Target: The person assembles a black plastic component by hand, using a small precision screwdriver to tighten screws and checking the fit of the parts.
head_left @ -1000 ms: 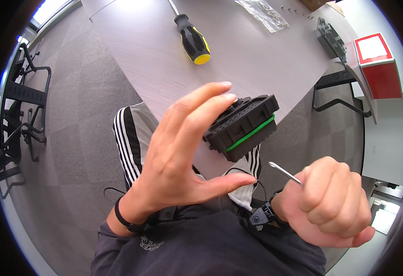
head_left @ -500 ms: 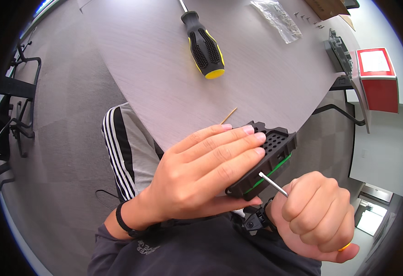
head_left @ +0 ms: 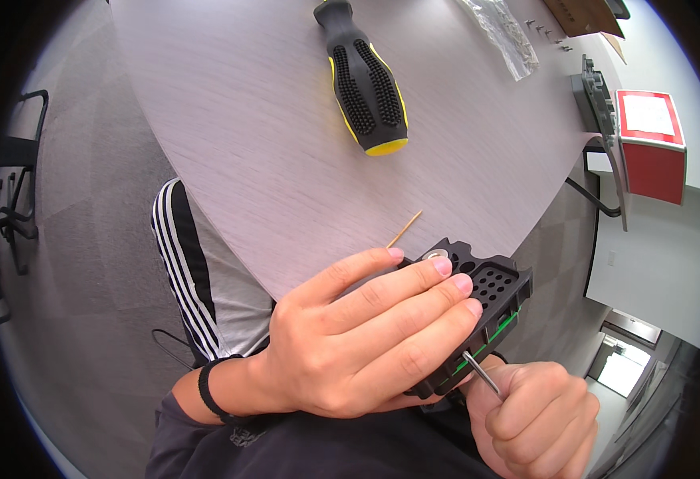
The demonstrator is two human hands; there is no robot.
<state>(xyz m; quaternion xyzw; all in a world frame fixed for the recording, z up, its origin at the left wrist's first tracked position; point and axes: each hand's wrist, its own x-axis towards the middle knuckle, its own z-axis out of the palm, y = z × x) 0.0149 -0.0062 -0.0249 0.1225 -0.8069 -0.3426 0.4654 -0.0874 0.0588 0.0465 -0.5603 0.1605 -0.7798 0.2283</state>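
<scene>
Contact is made, just right of the left hand's (head_left: 358, 335) fingertips, between a slim silver metal shaft (head_left: 484, 375) and the side wall of a blocky black plastic connector (head_left: 493, 289). The connector is held under the left fingers, which are laid close together across its perforated top. The right hand (head_left: 537, 419) is curled into a tight fist around the shaft's rear end. The connector is steadied and the tip set to it; that much can be counted as done. No part is seen parted from the connector, and a bright green band (head_left: 509, 325) is seated along its side (partly masked by the wall), so the work there is judged unfinished.

Whether the tip is lodged in a slot or merely pressed to the wall cannot be told. The left thumb and the connector's underside are hidden, as is any handle inside the fist. Ahead of the grip, a thin tan stick (head_left: 406, 227) is partly covered by the left hand; farther ahead, a black-and-yellow ridged screwdriver handle (head_left: 370, 88) is cut off by the upper edge.
</scene>
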